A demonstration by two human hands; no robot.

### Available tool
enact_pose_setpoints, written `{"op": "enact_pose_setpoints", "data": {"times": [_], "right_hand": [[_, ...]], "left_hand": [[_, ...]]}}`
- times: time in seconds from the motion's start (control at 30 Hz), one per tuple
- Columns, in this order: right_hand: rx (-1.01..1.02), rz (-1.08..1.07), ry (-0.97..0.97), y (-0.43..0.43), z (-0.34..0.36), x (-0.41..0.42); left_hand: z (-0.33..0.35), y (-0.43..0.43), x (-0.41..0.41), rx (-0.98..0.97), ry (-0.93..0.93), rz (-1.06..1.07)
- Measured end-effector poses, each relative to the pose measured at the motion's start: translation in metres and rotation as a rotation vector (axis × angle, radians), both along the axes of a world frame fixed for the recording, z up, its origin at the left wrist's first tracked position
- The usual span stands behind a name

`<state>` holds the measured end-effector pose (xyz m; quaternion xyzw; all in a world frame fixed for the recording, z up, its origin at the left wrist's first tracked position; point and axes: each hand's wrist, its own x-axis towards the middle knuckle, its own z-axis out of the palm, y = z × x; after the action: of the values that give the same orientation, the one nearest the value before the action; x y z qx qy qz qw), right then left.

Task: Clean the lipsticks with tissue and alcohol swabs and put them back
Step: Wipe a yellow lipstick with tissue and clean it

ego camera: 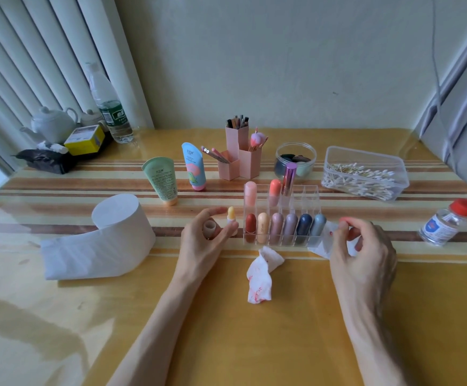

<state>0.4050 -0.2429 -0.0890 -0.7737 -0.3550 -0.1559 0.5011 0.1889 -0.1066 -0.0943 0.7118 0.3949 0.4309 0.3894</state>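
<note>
Uncapped pale-yellow lipstick (pixel 231 217) stands upright on the counter (pixel 226 330), long axis vertical, just left of the clear acrylic organizer (pixel 311 190). Left hand (pixel 206 240) is nearer: grip curled round the translucent cap (pixel 209 228), one fingertip touching the lipstick base. Right hand (pixel 366 246) pinches a red-stained white tissue (pixel 328 242) beyond the organizer.

Likely home, teapot (pixel 51 126), makeup brushes (pixel 257 140), curtain (pixel 32 51)
</note>
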Motion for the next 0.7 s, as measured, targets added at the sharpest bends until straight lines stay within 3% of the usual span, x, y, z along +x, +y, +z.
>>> {"op": "enact_pose_setpoints", "data": {"times": [0.23,0.37,0.43,0.57,0.7], "right_hand": [[0.115,0.059,-0.129,0.003,0.007,-0.018],[0.198,0.394,-0.159,0.002,0.009,-0.037],[0.163,0.666,0.04,0.002,0.007,-0.045],[0.03,1.063,0.663,0.007,0.007,-0.061],[0.045,1.099,0.793,0.007,0.009,-0.061]], "left_hand": [[0.002,0.001,0.001,0.049,0.023,0.073],[0.017,-0.011,-0.002,-0.147,-0.332,-0.066],[0.019,-0.022,-0.003,-0.28,-0.46,-0.237],[0.02,-0.033,0.002,-0.335,-0.44,-0.38],[0.021,-0.035,0.004,-0.325,-0.44,-0.326]]}}
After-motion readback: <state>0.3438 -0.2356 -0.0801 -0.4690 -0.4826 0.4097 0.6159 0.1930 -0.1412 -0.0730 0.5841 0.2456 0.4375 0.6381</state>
